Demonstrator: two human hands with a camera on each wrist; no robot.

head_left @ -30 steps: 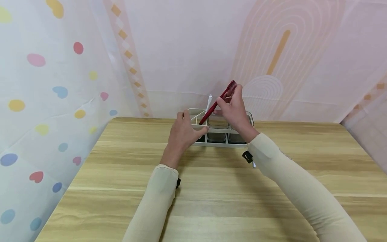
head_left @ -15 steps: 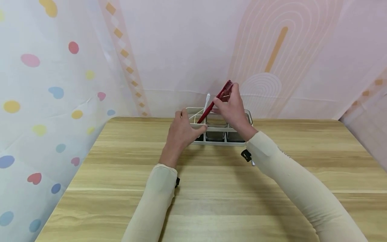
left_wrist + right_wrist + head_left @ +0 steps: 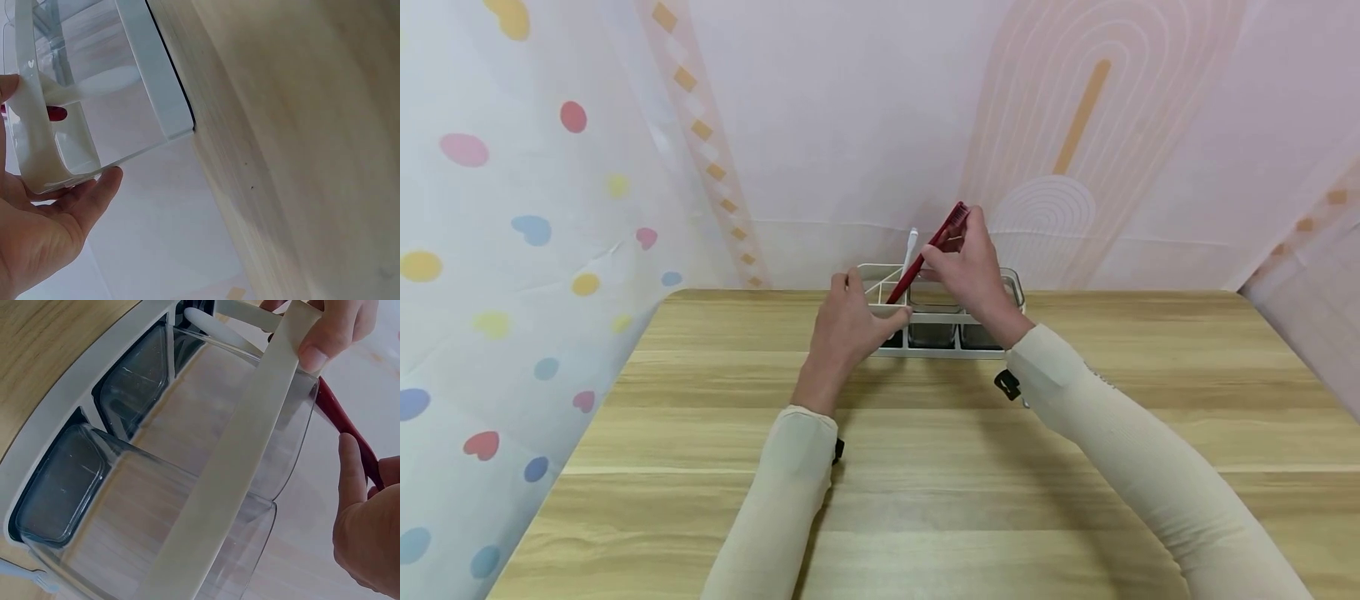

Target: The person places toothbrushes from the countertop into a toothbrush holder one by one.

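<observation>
**Two hands at the white rack: one steadies it, one holds a red toothbrush**

The wooden table (image 3: 925, 467) fills the lower part of the head view, with pale patterned curtains (image 3: 535, 208) hanging behind it and to its left. Everything else is placed here against the white rack (image 3: 936, 321), which stands at the far edge of the table, close to the curtains.

The rack is a white frame with a flat strip running along its top. It holds clear cups (image 3: 187, 487) side by side; the right wrist view looks straight down into them and shows their dark bottoms.

The left hand (image 3: 850, 325) is at the rack's left end. Its fingers are curled round the frame there, thumb on the near rail and the other fingers over the far side. In the left wrist view the hand (image 3: 44, 237) cups the rounded white corner of the rack (image 3: 37, 144).

The right hand (image 3: 973, 271) is above the rack's middle and right cups. It pinches the red toothbrush (image 3: 925, 258) near its upper end between thumb and fingers. The toothbrush is tilted, with its head up beside the right hand and its handle slanting down and left into the leftmost part of the rack, close to the left thumb.

A white toothbrush (image 3: 911, 250) stands nearly upright in the rack's left end, just behind the red one.
</observation>
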